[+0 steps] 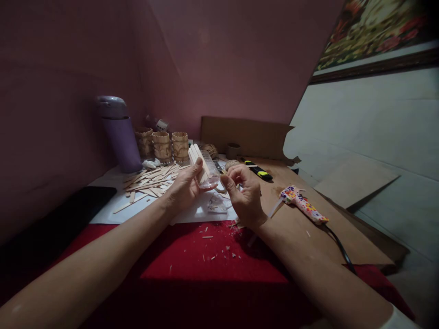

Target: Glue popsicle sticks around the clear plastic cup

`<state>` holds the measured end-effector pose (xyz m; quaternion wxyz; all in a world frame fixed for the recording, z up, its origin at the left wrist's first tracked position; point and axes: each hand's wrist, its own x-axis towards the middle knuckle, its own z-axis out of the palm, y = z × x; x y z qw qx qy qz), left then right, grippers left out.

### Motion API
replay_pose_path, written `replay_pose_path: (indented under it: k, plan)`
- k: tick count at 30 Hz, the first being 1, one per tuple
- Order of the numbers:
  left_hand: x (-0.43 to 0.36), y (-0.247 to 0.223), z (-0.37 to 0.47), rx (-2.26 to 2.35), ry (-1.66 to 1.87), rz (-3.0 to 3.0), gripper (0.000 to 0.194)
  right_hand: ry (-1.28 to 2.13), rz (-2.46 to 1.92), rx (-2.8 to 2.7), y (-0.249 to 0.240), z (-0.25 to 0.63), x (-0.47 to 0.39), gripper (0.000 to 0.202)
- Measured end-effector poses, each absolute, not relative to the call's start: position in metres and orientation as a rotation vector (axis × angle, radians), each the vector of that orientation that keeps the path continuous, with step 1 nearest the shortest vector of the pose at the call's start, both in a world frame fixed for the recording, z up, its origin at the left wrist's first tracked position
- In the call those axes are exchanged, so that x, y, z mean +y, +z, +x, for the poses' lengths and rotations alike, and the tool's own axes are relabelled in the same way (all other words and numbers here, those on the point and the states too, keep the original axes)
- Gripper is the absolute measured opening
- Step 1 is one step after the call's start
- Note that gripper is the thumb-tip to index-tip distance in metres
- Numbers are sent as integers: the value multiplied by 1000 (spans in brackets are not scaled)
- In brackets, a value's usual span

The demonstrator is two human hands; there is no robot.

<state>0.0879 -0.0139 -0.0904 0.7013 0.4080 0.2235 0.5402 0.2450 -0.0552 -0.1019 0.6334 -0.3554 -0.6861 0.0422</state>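
Note:
My left hand (pixel 187 187) is closed around a clear plastic cup (pixel 213 170), tilted with its base toward me. Several pale craft sticks (pixel 198 157) lie side by side along the cup's left wall, the thumb pressing on them. Just right of the cup, my right hand (pixel 243 194) is closed in a pinch. A small pale tip shows at its fingertips, too little to name. Behind its knuckles a thin stick (pixel 253 166) crosses a black and yellow utility knife (pixel 259 171); whether the fingers hold that stick is hidden.
Loose craft sticks (pixel 154 182) lie heaped on white paper (pixel 106 208). Behind stand three stick-covered cups (pixel 180 146) and a purple flask (pixel 121 139). A flowered glue gun (pixel 303 204) with a black cord rests on cardboard (pixel 329 246) at right. Scraps dot the red cloth (pixel 192 260).

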Motion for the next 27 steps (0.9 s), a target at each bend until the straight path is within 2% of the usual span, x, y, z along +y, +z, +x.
replay_pose_path:
  k: [7, 12, 19, 27]
  plan:
    - [-16, -87, 88, 531, 1216, 823, 35, 326, -868, -1412, -109, 246, -45, 27]
    - [-15, -87, 86, 563, 1165, 843, 44, 437, -862, -1398, -108, 245, -47, 33]
    - [-14, -88, 86, 532, 1148, 856, 40, 334, -833, -1469, -105, 246, -53, 49]
    - [-11, -90, 84, 517, 1141, 891, 47, 272, -871, -1495, -105, 244, -54, 20]
